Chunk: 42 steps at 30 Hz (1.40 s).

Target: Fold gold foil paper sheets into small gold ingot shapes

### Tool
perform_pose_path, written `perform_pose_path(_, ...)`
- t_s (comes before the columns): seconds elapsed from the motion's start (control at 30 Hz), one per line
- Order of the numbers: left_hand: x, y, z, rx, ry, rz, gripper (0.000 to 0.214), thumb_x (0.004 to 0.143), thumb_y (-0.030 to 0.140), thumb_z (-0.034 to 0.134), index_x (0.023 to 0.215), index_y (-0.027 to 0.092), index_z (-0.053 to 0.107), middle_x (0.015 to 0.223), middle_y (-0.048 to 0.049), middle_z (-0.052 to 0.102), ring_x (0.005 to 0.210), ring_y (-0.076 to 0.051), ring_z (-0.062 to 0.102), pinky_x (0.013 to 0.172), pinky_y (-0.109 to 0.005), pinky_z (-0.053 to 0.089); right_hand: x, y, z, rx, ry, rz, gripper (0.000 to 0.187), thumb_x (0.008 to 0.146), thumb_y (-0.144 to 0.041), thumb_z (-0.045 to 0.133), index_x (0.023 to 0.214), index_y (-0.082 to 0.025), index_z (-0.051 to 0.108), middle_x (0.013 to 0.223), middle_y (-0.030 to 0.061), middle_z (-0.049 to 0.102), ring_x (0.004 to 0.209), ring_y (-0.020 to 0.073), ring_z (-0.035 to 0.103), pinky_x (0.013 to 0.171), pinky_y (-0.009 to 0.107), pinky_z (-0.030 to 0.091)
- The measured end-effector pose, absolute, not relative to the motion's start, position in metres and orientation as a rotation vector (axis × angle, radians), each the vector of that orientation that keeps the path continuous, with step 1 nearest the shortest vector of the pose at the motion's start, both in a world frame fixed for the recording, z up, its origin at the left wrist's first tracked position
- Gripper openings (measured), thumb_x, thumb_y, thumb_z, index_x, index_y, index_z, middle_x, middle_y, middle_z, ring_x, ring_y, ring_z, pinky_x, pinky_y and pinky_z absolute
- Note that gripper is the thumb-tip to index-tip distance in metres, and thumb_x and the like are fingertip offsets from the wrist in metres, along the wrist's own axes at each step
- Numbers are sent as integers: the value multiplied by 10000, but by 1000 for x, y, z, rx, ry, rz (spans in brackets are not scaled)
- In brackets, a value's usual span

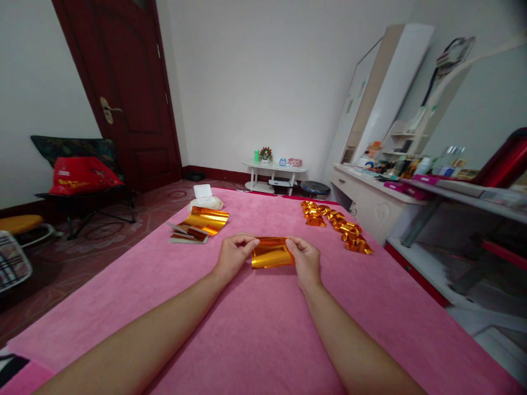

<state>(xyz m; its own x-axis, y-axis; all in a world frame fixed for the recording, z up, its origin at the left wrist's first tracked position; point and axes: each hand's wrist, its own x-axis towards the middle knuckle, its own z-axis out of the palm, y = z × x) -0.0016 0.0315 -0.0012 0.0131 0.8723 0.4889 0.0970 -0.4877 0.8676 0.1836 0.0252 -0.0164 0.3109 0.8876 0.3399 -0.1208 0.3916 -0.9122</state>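
A shiny gold foil sheet (272, 255) is stretched between my two hands, just above the pink cloth (263, 318). My left hand (235, 253) pinches its upper left corner between thumb and fingers. At the upper right corner, my right hand (305, 258) pinches it the same way. The sheet's upper edge looks curled or folded over, and its lower part hangs down. To the left lies a stack of gold foil sheets (208, 220), the top one curling. Several folded gold foil pieces (337, 224) sit in a cluster on the right.
Behind the foil stack is a white pack with a raised lid (203, 192). A dressing table (370, 184) crowded with bottles stands on the right. A folding chair holds a red bag (84, 174) at the left, near a dark red door (123, 93). A low white table (275, 166) stands by the wall.
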Motion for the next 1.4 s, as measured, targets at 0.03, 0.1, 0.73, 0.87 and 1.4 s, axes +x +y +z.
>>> perform_pose_path(0.03,-2,30,0,1679,1008,1539,144,742,265,652,691,145,711,757,-57,680,729,-162,611,666,-243,464,184,26,-17,-916,-1026,819,186,692,-323,690,798,-175,725,743,16,702,668,156,608,655,275,468)
perform_pose_path(0.1,-2,29,2,1728,1014,1530,152,761,258,629,699,149,714,770,-58,682,743,-164,613,669,-245,463,185,26,-18,-908,-1005,825,188,686,-315,696,809,-176,731,762,17,707,689,156,610,673,275,469)
perform_pose_path(0.73,1,24,3,1756,1040,1552,113,719,257,677,680,157,713,736,-48,699,683,-149,613,634,-234,442,185,23,-11,-839,-737,1005,336,513,-254,810,745,-178,579,635,-23,675,553,129,606,551,240,467)
perform_pose_path(0.87,1,24,3,1746,1039,1548,134,721,272,677,677,150,708,733,-51,695,687,-151,612,633,-234,444,185,23,-12,-817,-734,1036,362,522,-238,809,786,-179,568,664,-24,684,583,122,613,576,229,467)
perform_pose_path(1.4,-1,30,1,1616,1017,1525,156,685,293,696,652,141,702,703,-50,690,635,-145,595,602,-230,448,184,22,-11,-842,-767,1011,408,526,-268,800,846,-199,557,708,-32,681,610,137,618,541,231,456)
